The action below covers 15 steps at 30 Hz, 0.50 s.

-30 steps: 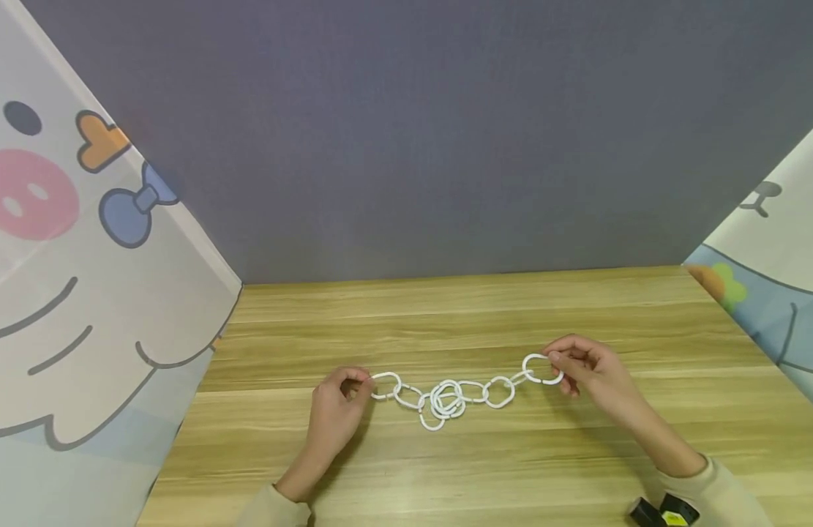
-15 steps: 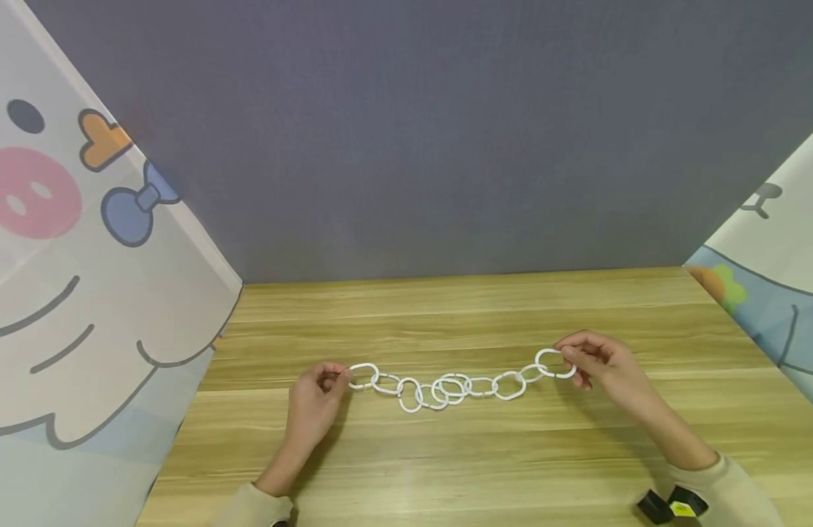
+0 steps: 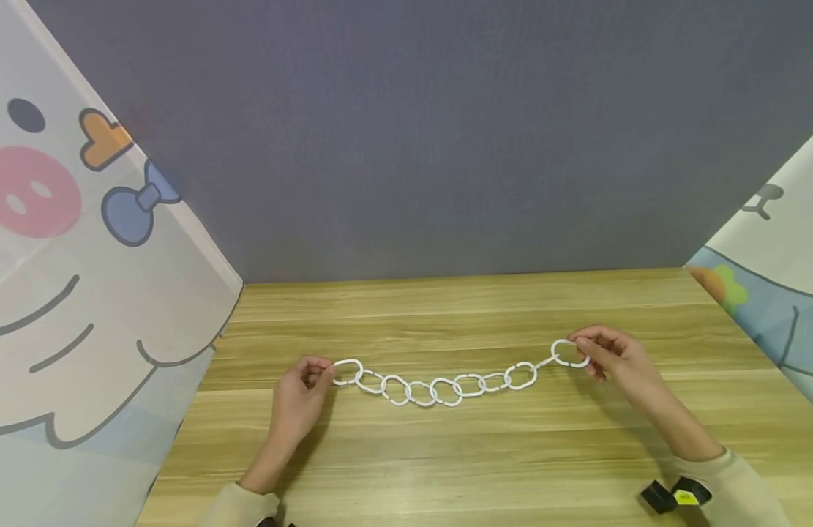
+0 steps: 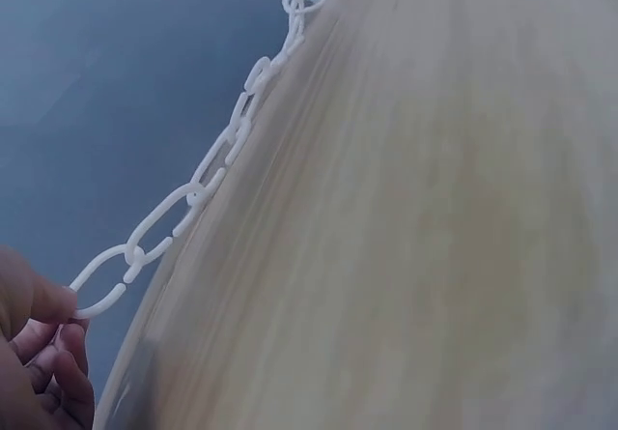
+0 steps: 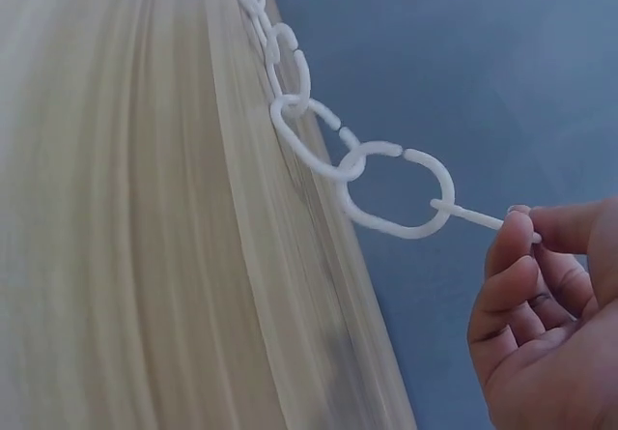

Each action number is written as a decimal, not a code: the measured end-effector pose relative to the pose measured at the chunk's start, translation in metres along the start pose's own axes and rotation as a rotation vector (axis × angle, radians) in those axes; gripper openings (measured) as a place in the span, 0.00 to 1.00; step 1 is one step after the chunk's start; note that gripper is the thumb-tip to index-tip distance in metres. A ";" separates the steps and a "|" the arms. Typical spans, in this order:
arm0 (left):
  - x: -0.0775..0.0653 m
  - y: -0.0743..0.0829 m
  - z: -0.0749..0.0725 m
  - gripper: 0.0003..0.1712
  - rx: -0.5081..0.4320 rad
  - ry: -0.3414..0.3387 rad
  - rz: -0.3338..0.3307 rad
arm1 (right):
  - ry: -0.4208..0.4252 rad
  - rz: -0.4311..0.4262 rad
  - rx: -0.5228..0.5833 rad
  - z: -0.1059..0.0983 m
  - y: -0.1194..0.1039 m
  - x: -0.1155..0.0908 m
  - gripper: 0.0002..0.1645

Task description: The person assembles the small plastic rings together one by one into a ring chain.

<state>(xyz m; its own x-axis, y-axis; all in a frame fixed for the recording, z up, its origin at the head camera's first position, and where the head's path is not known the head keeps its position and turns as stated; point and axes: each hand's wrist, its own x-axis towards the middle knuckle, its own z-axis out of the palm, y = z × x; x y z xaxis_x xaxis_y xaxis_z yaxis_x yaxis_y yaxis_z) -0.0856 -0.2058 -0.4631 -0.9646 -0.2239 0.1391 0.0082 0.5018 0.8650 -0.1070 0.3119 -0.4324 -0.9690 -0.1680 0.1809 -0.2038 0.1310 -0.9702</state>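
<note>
A chain of white plastic links (image 3: 446,392) stretches between the two hands in a shallow sagging curve over the wooden table. My left hand (image 3: 299,395) pinches the link at the left end between thumb and fingers. At the other end, my right hand (image 3: 618,362) pinches the last link, raised a little higher than the left end. Small gaps show in several links, as in the oval link (image 5: 396,190) beside the right fingers. In the left wrist view, the end link (image 4: 101,280) sits at the thumb tip of the left hand (image 4: 39,343).
The wooden table (image 3: 406,468) runs back to a grey-blue panel (image 3: 446,146). Panels with cartoon animal prints stand at the left (image 3: 103,329) and right (image 3: 781,249). A black device with a yellow label (image 3: 685,498) is at the right sleeve.
The hands have moved apart, left hand leftward and right hand rightward and slightly up. The links bunched in the middle have spread into one single line.
</note>
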 end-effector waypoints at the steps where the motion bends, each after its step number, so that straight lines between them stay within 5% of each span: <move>1: 0.001 0.000 -0.001 0.05 -0.005 0.005 0.008 | 0.004 -0.002 0.013 -0.001 0.001 0.000 0.12; 8: 0.006 0.002 -0.009 0.05 -0.039 0.023 0.002 | 0.003 -0.061 0.068 -0.008 0.002 0.003 0.14; 15: 0.012 0.007 -0.018 0.10 -0.067 0.015 0.000 | 0.013 -0.076 -0.006 -0.013 0.004 0.007 0.11</move>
<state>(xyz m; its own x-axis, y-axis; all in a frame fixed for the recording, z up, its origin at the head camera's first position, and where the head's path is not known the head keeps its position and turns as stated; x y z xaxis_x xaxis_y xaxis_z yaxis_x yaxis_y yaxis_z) -0.0920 -0.2205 -0.4468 -0.9605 -0.2369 0.1458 0.0261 0.4450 0.8951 -0.1170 0.3241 -0.4332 -0.9523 -0.1653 0.2565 -0.2781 0.1242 -0.9525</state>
